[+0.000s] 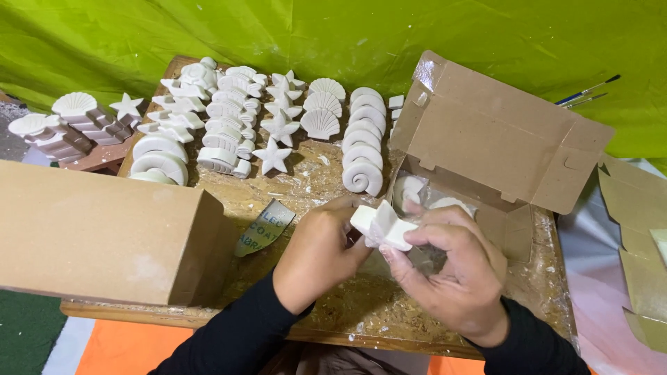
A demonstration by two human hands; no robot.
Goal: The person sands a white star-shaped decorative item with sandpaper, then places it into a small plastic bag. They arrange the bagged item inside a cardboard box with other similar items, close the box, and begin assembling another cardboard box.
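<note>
**White plaster piece held in both hands above the open box**

The left hand point(321, 248) and the right hand point(451, 267) are both closed on a white plaster piece point(383, 226), fingers around its sides. It looks like the handling step; the next move asks for a soft, steady grip. The piece is above the surface point(333, 312), just beside the open cardboard box point(500, 139), with rows of white shell and star casts point(278, 125) behind.

Two hands, left point(316, 253) and right point(451, 267), share one white plaster piece point(383, 226). Two open cardboard boxes: one point(500, 142) at one o'clock, another point(97, 232) at nine. Two paintbrushes point(587, 92) lie at two o'clock.
</note>
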